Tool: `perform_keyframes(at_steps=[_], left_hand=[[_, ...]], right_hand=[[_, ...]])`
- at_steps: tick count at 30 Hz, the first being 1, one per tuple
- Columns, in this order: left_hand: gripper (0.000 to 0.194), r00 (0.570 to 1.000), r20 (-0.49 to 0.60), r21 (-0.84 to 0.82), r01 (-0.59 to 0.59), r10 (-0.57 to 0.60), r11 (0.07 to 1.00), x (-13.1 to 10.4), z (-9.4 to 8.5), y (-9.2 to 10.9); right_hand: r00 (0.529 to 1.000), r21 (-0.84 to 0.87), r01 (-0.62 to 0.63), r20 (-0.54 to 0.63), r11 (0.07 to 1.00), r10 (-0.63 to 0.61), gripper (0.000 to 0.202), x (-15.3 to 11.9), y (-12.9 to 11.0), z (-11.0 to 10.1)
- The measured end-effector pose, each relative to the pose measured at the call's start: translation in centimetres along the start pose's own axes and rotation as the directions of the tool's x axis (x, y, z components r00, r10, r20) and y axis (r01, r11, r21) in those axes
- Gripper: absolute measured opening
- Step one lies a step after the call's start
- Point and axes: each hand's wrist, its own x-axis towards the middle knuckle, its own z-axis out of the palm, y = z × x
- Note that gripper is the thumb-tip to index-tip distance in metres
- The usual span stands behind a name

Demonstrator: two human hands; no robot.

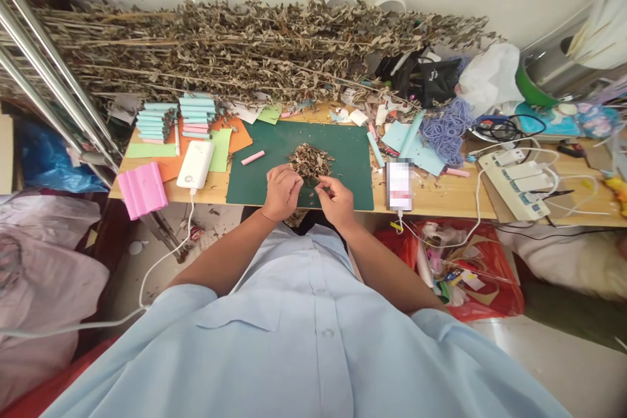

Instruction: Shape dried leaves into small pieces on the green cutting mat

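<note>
While the left hand [283, 192] and the right hand [337, 201] sit close together at the near side of the dried leaves [309, 160], the step in hand looks like sorting or picking through them. Any further picking would call for a light pinch, since they look brittle. The left fingers curl inward; what they hold, if anything, I cannot tell. The right thumb and forefinger come close, but any scrap between them is too small to make out. Both forearms slant inward, wrists near the front edge of the bench [448, 200]. Beneath the hands lies a green mat [355, 150]; to their left, a pink roll [253, 157]; to their right, a phone [400, 186].
</note>
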Motion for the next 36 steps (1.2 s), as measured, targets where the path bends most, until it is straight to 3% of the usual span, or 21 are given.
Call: perform_keyframes(at_steps=[5, 8, 13, 17, 20, 22, 24, 27, 30, 33, 36], left_hand=[[0.030, 0.976, 0.186, -0.141, -0.088, 0.114, 0.986, -4.4, -1.6, 1.6], [0.037, 0.953, 0.276, -0.250, -0.052, 0.123, 0.967, -7.5, -1.4, 1.2], [0.051, 0.915, 0.371, -0.171, 0.232, -0.156, 0.958, -10.3, 0.6, -1.6], [0.055, 0.868, 0.437, -0.100, 0.308, -0.236, 0.946, -10.3, 1.1, -2.8], [0.050, 0.890, 0.418, -0.145, 0.262, -0.181, 0.954, -9.8, 0.2, -2.0], [0.043, 0.930, 0.356, -0.236, 0.181, -0.088, 0.955, -9.0, -0.6, -1.0], [0.034, 0.959, 0.284, -0.286, 0.069, 0.015, 0.956, -7.7, -1.0, 0.0], [0.031, 0.988, 0.143, -0.228, -0.028, 0.062, 0.973, -4.5, -0.8, 0.5], [0.029, 0.998, 0.043, -0.071, -0.038, 0.041, 0.997, -0.7, 0.3, -0.1], [0.026, 0.994, 0.057, 0.050, -0.096, 0.093, 0.994, 2.2, 1.5, -0.6], [0.026, 0.983, 0.119, 0.088, -0.152, 0.141, 0.984, 3.6, 2.4, -0.7]], right_hand=[[1.000, 0.033, -0.010, -0.001, 0.999, 0.010, 0.031, -0.3, 0.6, -1.3], [1.000, 0.035, -0.021, -0.007, 0.999, 0.021, 0.029, -1.0, 0.6, -2.1], [0.995, 0.025, 0.042, 0.093, 0.999, -0.044, 0.031, -3.7, -0.2, -2.7], [0.953, -0.037, 0.107, 0.289, 0.994, -0.092, 0.027, -5.8, -0.4, -2.4], [0.979, -0.116, 0.074, 0.198, 0.990, -0.050, 0.031, -5.3, -0.1, -2.3], [0.997, -0.137, 0.056, 0.052, 0.989, -0.049, 0.030, -3.8, 0.1, -2.3], [0.997, -0.167, 0.077, -0.010, 0.983, -0.080, 0.030, -1.7, 0.1, -2.3], [0.992, -0.250, 0.122, 0.038, 0.960, -0.116, 0.028, 1.2, 0.0, -2.0], [0.989, -0.328, 0.137, 0.100, 0.935, -0.110, 0.023, 2.8, 0.2, -1.4], [0.988, -0.329, 0.145, 0.097, 0.933, -0.119, 0.018, 3.3, 0.8, -1.0], [0.984, -0.280, 0.177, 0.087, 0.944, -0.158, 0.017, 3.1, 1.1, -1.0]])
